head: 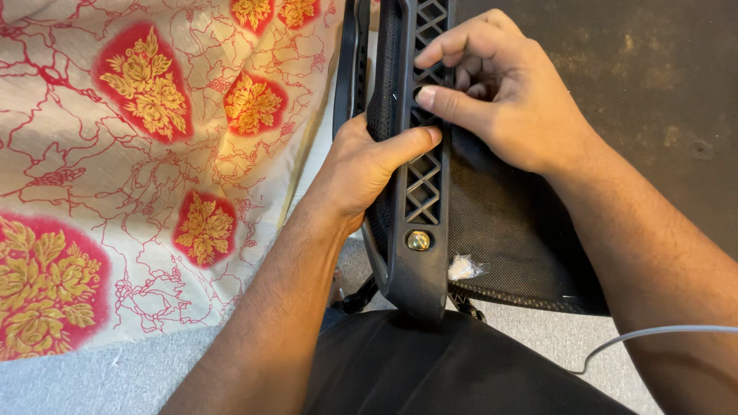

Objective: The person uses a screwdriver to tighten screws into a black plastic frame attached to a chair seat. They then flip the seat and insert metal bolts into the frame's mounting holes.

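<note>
A black plastic chair-back spine (422, 192) with lattice cut-outs runs up the middle of the head view, over a black mesh panel (507, 223). My left hand (365, 165) is wrapped around its left edge, thumb lying across the lattice. Higher up, my right hand (500, 88) pinches at the lattice with thumb and forefinger; whether a small part sits between them is hidden. A brass-coloured bolt head (418, 241) sits in the spine's lower end. Beside it on the mesh lies a small clear plastic bag (463, 268).
A cream cloth with red and gold flower print (146, 154) covers the left. My black-clothed lap (453, 369) is at the bottom. Grey floor (553, 338) carries a thin white cable (653, 333). A dark mat (638, 84) fills the upper right.
</note>
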